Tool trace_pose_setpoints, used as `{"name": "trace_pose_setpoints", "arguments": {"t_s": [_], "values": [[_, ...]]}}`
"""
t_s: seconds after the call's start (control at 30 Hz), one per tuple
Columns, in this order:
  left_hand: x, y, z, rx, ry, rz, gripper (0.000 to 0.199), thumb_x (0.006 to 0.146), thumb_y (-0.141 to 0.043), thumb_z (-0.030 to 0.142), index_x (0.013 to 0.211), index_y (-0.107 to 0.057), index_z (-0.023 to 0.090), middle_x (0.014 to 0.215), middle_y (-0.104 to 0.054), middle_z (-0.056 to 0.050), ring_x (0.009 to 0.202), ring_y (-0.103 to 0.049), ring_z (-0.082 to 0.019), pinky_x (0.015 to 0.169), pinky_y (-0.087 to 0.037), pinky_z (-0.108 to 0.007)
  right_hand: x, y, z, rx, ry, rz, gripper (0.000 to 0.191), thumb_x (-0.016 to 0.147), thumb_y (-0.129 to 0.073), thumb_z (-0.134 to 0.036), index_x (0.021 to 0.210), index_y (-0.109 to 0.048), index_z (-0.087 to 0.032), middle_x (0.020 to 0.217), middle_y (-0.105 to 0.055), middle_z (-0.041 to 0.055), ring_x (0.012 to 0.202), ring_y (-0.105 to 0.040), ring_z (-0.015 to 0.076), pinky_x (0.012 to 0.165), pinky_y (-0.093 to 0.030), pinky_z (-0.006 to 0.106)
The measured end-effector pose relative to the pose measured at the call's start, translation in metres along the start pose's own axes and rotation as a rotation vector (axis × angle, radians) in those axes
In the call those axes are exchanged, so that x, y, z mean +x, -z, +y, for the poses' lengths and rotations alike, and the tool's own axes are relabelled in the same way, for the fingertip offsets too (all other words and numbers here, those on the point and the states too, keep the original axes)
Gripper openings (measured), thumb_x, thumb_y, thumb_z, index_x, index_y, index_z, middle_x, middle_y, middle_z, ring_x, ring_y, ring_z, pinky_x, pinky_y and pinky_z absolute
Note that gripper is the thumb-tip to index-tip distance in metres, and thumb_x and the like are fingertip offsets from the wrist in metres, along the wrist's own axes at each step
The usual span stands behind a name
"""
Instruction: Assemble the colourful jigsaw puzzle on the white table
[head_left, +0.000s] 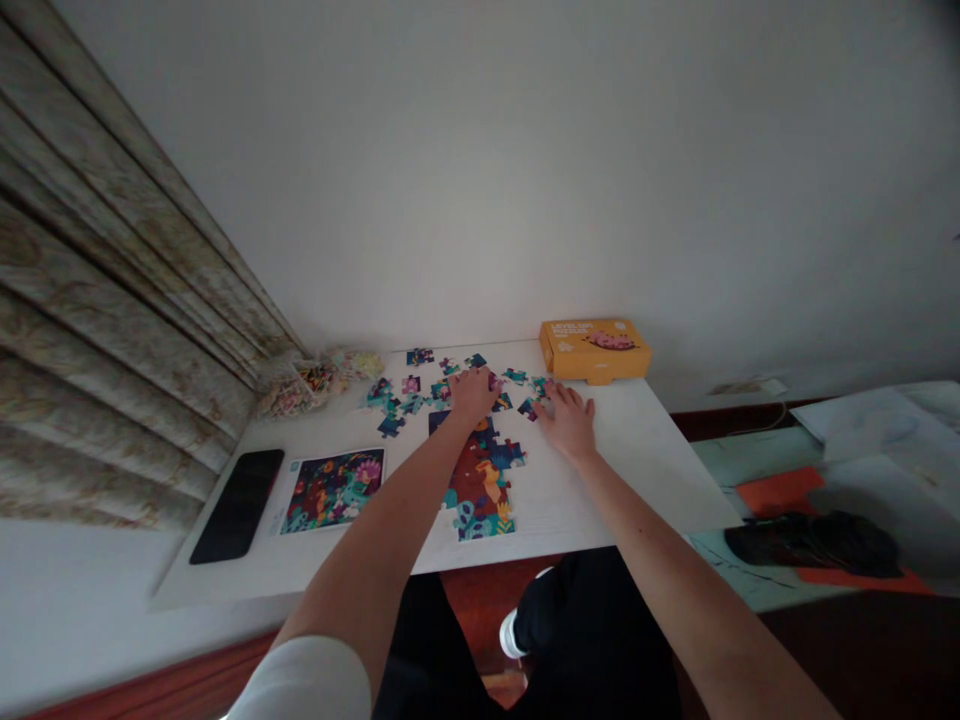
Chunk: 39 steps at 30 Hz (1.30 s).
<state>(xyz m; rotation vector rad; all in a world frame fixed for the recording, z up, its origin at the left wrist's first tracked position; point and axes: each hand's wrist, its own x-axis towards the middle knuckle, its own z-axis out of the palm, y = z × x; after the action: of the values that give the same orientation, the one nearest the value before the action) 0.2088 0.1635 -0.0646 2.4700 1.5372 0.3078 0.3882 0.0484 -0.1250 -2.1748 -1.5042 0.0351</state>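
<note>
My left hand (471,394) lies over loose jigsaw pieces at the far middle of the table, fingers stretched out and covering some of them. My right hand (568,420) is spread beside it, its fingertips touching or very close to a dark jigsaw piece (528,408) and a teal one (538,386). Below my left hand is a partly joined jigsaw puzzle (480,480), partly hidden by my left forearm. More loose jigsaw pieces (391,424) are scattered to the left. A printed puzzle picture (334,488) lies left of my forearm.
A yellow puzzle box (595,350) stands against the wall at the back right. A black phone (238,505) lies at the table's left edge. Clear bags of small colourful items (304,385) sit by the curtain (112,270). The white table (637,480) ends just above my legs.
</note>
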Motion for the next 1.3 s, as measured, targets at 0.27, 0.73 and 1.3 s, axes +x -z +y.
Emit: {"name": "trace_pose_setpoints", "arguments": {"t_s": [0.27,0.73,1.3], "values": [[0.022,-0.008,-0.002,-0.272,0.173,-0.014,0.039,0.085,-0.079,0.024,0.119,-0.061,0.018,0.124,-0.069,-0.016,0.112,-0.066,-0.028,0.097,-0.049,-0.039,0.001,0.002,0.009,0.118,0.095,0.018,0.024,0.099,-0.055,-0.036,0.108,-0.073,-0.024,0.12,-0.074,0.0127,0.118,-0.063,0.0308,0.113,-0.039,0.056],[0.019,0.015,-0.098,-0.554,0.323,0.089,0.037,0.083,-0.073,0.012,0.119,-0.073,0.019,0.109,-0.076,-0.006,0.081,-0.07,-0.016,0.076,-0.055,-0.026,0.006,-0.004,0.024,0.555,0.013,0.12,0.021,0.091,-0.059,-0.038,0.104,-0.065,-0.022,0.105,-0.074,0.0106,0.094,-0.07,0.0254,0.091,-0.056,0.042],[-0.007,0.018,-0.111,-0.332,0.122,0.142,0.024,0.088,-0.071,0.015,0.111,-0.078,0.018,0.121,-0.073,-0.011,0.111,-0.07,-0.027,0.106,-0.052,-0.041,0.003,0.0,0.018,0.23,0.085,0.135,0.026,0.087,-0.06,-0.024,0.106,-0.077,-0.02,0.105,-0.079,0.0108,0.096,-0.069,0.0281,0.095,-0.052,0.043]]}}
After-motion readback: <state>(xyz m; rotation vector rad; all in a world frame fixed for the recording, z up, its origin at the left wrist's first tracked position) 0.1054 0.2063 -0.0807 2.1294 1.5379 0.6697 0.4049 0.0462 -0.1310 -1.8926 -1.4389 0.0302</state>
